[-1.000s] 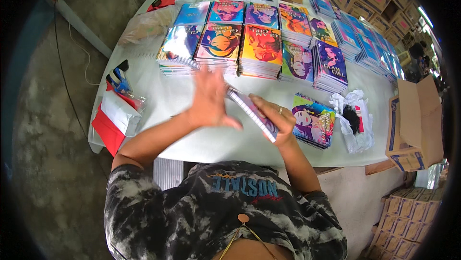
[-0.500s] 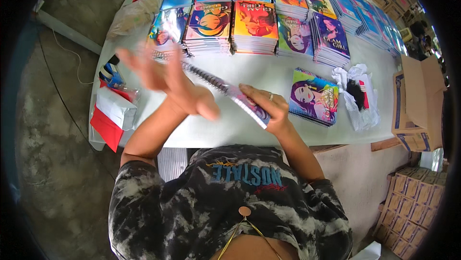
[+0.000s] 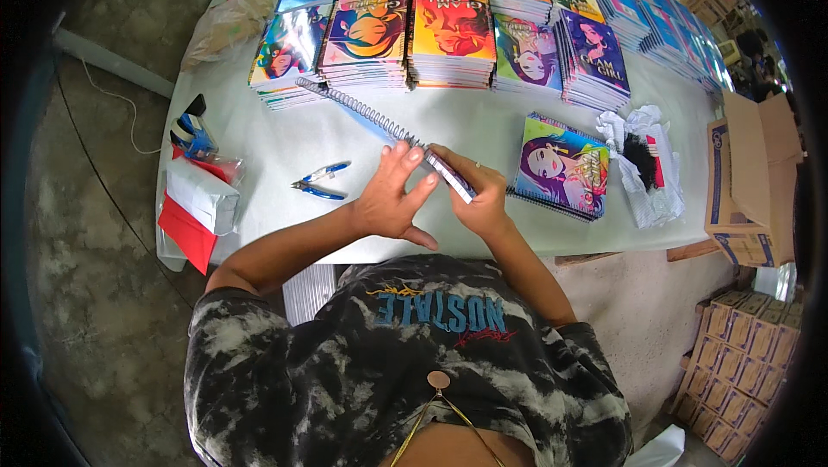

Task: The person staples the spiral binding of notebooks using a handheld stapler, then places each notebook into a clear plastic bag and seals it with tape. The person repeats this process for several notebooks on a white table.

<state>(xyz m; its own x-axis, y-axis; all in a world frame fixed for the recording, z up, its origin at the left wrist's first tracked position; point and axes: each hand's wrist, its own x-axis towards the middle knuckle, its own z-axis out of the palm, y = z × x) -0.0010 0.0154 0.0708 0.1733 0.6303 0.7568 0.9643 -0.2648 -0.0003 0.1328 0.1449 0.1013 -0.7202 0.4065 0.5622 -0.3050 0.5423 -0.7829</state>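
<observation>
My right hand [image 3: 479, 198] grips a notebook [image 3: 451, 177], held tilted on edge so that its white page edges show. A long wire spiral coil [image 3: 369, 113] reaches from the notebook up and left toward the stacked notebooks. My left hand [image 3: 397, 194] is at the notebook's left side, fingers spread, with its fingertips at the near end of the coil. It does not close round anything. Blue-handled cutting pliers [image 3: 321, 181] lie on the table to the left. Spiral-bound notebooks [image 3: 561, 167] with a colourful illustrated cover are piled to the right of my right hand.
Stacks of colourful notebooks [image 3: 450, 36] line the table's far side. A tape dispenser [image 3: 195, 134] and a white packet on red sheets [image 3: 188, 230] sit at the left edge. Crumpled white paper [image 3: 642, 169] and an open cardboard box [image 3: 749, 182] are on the right.
My left hand has swung right and down from the raised, blurred position to the coil beside the notebook. The pliers it was covering now show. My right hand still holds the notebook.
</observation>
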